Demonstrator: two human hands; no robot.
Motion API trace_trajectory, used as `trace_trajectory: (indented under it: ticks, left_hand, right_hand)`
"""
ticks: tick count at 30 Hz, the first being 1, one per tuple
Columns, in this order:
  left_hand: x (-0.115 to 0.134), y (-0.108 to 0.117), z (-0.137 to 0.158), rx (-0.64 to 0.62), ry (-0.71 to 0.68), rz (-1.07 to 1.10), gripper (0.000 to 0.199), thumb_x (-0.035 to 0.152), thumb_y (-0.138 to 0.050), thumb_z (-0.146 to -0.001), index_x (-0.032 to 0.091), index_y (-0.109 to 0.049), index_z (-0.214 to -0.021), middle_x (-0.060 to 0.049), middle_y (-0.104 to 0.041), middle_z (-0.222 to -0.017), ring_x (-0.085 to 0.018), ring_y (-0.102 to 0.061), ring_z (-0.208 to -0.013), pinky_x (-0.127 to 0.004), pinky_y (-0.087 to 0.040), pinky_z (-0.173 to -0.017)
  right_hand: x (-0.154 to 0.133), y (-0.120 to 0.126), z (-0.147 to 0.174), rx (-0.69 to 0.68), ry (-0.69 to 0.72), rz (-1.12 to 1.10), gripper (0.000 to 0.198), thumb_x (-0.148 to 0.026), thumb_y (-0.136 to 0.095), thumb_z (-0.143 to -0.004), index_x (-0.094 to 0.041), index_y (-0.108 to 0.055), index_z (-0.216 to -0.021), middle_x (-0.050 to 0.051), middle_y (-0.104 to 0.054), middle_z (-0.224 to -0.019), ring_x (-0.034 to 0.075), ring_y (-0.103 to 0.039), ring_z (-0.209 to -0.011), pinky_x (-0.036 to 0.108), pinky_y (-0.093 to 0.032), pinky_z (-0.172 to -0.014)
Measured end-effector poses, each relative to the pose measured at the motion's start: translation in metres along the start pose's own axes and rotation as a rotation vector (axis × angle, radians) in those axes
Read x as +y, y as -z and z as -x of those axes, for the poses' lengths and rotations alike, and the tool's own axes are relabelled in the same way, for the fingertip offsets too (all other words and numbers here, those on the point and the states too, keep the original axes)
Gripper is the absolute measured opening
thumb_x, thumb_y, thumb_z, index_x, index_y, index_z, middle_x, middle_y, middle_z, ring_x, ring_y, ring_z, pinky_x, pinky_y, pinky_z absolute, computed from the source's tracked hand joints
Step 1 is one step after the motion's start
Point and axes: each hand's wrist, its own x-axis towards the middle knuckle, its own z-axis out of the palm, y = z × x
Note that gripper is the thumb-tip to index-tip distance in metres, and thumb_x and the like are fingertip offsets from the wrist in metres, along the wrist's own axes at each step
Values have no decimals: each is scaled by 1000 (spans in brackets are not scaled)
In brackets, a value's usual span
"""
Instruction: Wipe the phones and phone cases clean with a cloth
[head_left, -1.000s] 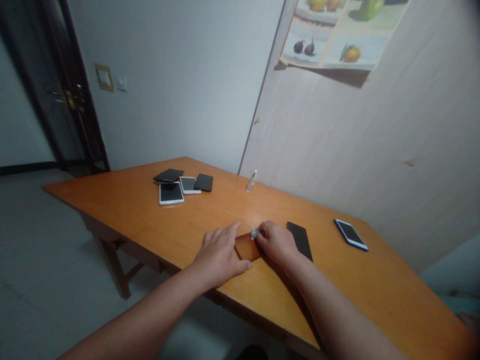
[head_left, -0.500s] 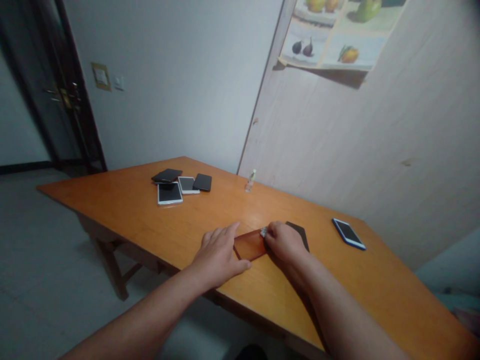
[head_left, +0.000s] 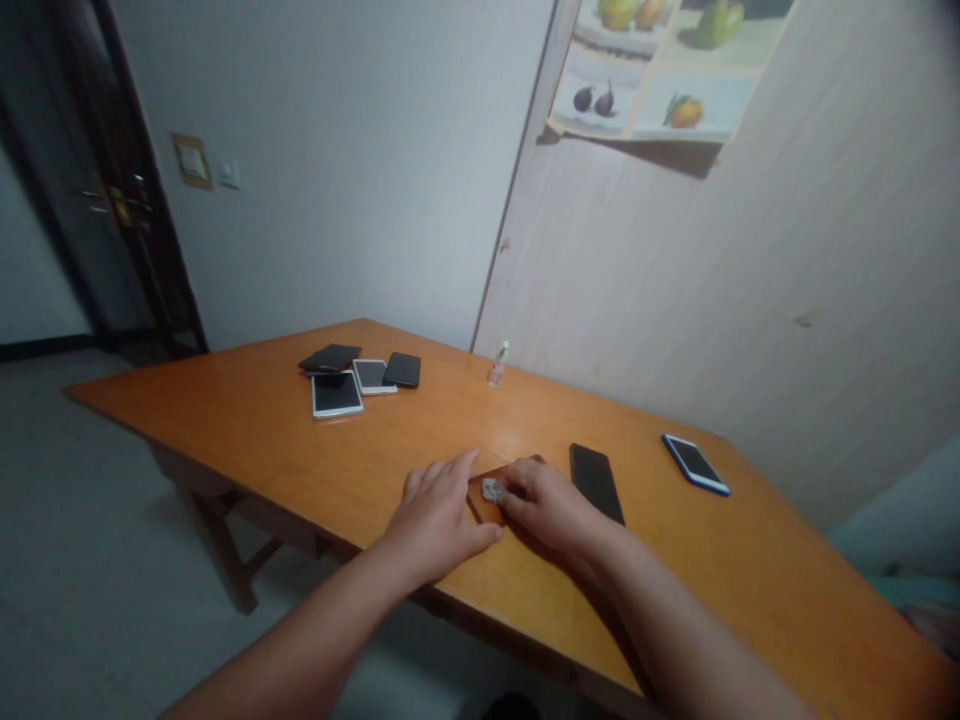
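A flat, glossy reddish-brown rectangle point(head_left: 480, 512), perhaps a device with a shiny face, lies on the table between my hands. My left hand point(head_left: 435, 510) rests at its left end, thumb along the near side and fingers stretched at the far side. Closed fingers of my right hand point(head_left: 544, 500) pinch a small crumpled grey-white wad point(head_left: 492, 490), maybe tissue or cloth, against the rectangle's face. That hand covers much of the rectangle's right part. Just right of it lies a dark, flat, phone-like slab point(head_left: 596, 480), partly behind my wrist.
On the wooden table point(head_left: 420, 440), a white-framed tablet point(head_left: 337, 394), a smaller white device point(head_left: 373, 377) and dark flat items point(head_left: 330, 358) lie at the far left. A small clear bottle point(head_left: 499, 365) stands near the wall. A blue-edged phone point(head_left: 696, 464) lies to the right.
My right hand has slid left along the brown rectangle with the wad, toward my left hand. More of the dark slab shows now. My left hand stays in place.
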Motion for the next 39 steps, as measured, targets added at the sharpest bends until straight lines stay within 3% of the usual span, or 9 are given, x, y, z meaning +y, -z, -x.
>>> trace_trajectory:
  ticks: [2, 6, 8, 15, 20, 28, 30, 35, 39]
  left_hand:
    - [-1, 0, 0, -10, 3, 2, 91, 51, -74, -71, 22, -35, -148, -13, -57, -141, -34, -47, -133, -48, -32, -110]
    - [-2, 0, 0, -18, -9, -5, 90, 50, -73, -72, 20, -35, -148, -13, -58, -139, -34, -48, -131, -48, -33, -109]
    - [-3, -1, 0, -6, -22, -5, 89, 49, -73, -72, 21, -35, -148, -13, -59, -138, -34, -50, -130, -47, -33, -109]
    - [-6, -3, 0, 11, -27, 15, 87, 49, -74, -72, 24, -36, -146, -11, -60, -137, -32, -50, -129, -46, -33, -109]
    - [-7, -3, -1, 12, -32, 19, 87, 48, -74, -73, 24, -34, -147, -11, -61, -136, -32, -51, -129, -46, -32, -109]
    - [-10, -4, -1, 1, -39, -4, 87, 45, -71, -76, 20, -30, -149, -13, -59, -137, -30, -51, -131, -46, -31, -110]
    - [-10, -3, -2, -10, -38, 1, 87, 45, -72, -76, 21, -30, -149, -13, -59, -138, -31, -50, -131, -46, -31, -111]
    - [-11, -4, -2, -11, -52, 19, 88, 45, -73, -75, 24, -30, -149, -11, -62, -135, -31, -52, -129, -47, -31, -110]
    - [-15, -7, -4, 12, -54, 19, 90, 46, -75, -73, 23, -32, -148, -11, -62, -133, -32, -53, -127, -47, -32, -109]
  right_hand:
    - [-1, 2, -2, -7, -40, 38, 16, -25, -56, -90, -23, -70, -95, 3, -71, -94, 17, -61, -85, 25, -37, -70]
    - [19, 11, -8, 112, -388, 316, 18, -26, -54, -90, -21, -70, -92, 9, -71, -95, 21, -63, -84, 29, -35, -66]
    - [24, 10, -9, 152, -457, 376, 21, -25, -50, -91, -20, -70, -92, 11, -71, -95, 22, -63, -84, 30, -35, -66]
    - [-2, -7, -10, 86, -48, 44, 17, -30, -54, -93, -23, -70, -95, 3, -69, -94, 16, -61, -85, 25, -37, -71]
    - [-9, -5, -11, 143, -122, 145, 17, -28, -55, -91, -21, -71, -92, 5, -68, -90, 17, -59, -81, 27, -34, -66]
    - [-31, -13, -13, 65, 147, -25, 23, -26, -52, -94, -24, -73, -104, 3, -66, -94, 15, -60, -82, 24, -37, -70]
    - [-27, -9, -14, 59, 118, 20, 23, -25, -54, -92, -25, -74, -104, 3, -67, -93, 16, -60, -82, 25, -37, -69]
    - [-16, 1, -12, 120, -150, 196, 18, -22, -56, -86, -20, -73, -93, 6, -68, -92, 19, -62, -82, 28, -36, -66]
    - [-24, -4, -10, 76, 5, 141, 21, -30, -51, -93, -23, -71, -97, 4, -69, -93, 18, -63, -82, 27, -36, -66]
